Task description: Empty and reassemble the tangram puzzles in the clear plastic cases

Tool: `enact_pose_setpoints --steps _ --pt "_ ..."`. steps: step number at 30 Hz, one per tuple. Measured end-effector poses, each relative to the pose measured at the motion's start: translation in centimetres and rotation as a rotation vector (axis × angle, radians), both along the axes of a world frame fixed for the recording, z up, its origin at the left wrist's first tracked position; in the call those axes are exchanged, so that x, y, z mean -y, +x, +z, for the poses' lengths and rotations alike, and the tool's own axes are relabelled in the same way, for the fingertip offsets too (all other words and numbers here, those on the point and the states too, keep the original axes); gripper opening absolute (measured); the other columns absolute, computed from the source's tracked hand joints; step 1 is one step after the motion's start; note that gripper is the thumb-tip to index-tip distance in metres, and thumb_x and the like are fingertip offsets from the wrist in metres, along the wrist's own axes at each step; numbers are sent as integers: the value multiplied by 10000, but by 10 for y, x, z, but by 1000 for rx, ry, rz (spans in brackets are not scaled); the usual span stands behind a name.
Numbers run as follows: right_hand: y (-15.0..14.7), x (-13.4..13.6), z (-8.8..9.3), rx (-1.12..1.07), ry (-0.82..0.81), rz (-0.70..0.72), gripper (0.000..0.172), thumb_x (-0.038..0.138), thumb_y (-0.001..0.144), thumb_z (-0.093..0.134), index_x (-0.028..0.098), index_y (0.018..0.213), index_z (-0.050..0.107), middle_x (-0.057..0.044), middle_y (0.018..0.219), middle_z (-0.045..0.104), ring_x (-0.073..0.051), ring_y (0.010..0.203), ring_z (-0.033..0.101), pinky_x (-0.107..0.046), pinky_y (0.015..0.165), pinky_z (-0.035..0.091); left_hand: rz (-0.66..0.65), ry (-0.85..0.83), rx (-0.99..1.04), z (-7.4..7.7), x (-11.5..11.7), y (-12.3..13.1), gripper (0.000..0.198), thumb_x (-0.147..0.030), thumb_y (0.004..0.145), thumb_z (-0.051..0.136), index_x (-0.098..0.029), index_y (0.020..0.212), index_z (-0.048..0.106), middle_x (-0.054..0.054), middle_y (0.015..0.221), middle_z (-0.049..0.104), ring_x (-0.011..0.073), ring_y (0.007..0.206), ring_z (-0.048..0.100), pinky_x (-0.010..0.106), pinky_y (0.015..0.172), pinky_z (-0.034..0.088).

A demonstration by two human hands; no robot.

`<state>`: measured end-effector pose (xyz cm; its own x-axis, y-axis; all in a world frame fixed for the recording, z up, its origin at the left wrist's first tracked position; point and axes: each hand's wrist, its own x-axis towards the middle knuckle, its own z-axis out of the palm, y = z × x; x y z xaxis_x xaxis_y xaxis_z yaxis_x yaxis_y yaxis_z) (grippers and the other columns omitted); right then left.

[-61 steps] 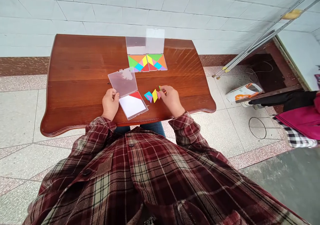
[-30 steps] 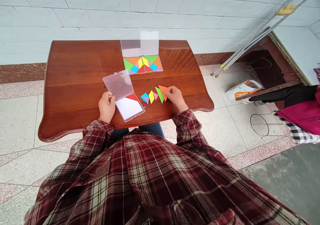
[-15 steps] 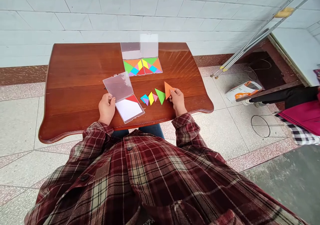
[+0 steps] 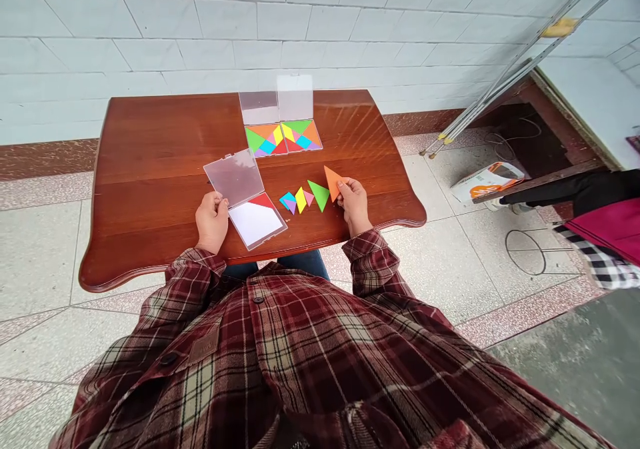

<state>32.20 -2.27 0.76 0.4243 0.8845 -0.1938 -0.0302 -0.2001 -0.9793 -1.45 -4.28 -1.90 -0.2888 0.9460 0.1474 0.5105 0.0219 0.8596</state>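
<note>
Moved orange triangle [image 4: 332,182] off green triangle [image 4: 319,196], pinching it with right hand [image 4: 355,205]; holding clear case [image 4: 245,192] with left hand [image 4: 211,224].

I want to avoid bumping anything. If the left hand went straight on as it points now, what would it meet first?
Probably the clear lid of the near case: the left hand seems to hold the lid's edge, though depth is hard to judge.
</note>
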Motion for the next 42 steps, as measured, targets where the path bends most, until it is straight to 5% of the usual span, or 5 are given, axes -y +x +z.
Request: enact_pose_setpoints --steps 11,19,31,42 --pt "-34 9 25 -39 40 177 249 380 784 689 224 874 516 92 613 483 -46 478 386 -169 435 286 -11 -11 0 -2 -1 -1 110 -261 842 507 -203 928 543 6 830 638 124 679 575 260 692 464" --pt "-56 7 16 24 76 434 272 412 789 665 227 941 535 73 666 518 -68 524 432 -197 496 349 -13 -22 18 5 1 2 137 -218 839 495 -194 961 553 -5 818 660 98 572 537 254 665 463" --pt "-109 -1 19 579 185 1196 250 170 856 504 159 1034 679 -11 897 670 -140 799 572 -262 759 400 -29 9 83 4 -2 4 130 -169 841 464 -199 939 544 -22 778 653 73 510 502 227 604 454" --pt "-119 8 34 969 144 1355 215 149 889 537 182 1017 706 -55 970 722 -202 917 617 -282 802 392 -45 31 100 -3 -3 5 119 -195 859 472 -198 951 547 -25 767 647 67 512 498 213 587 447"
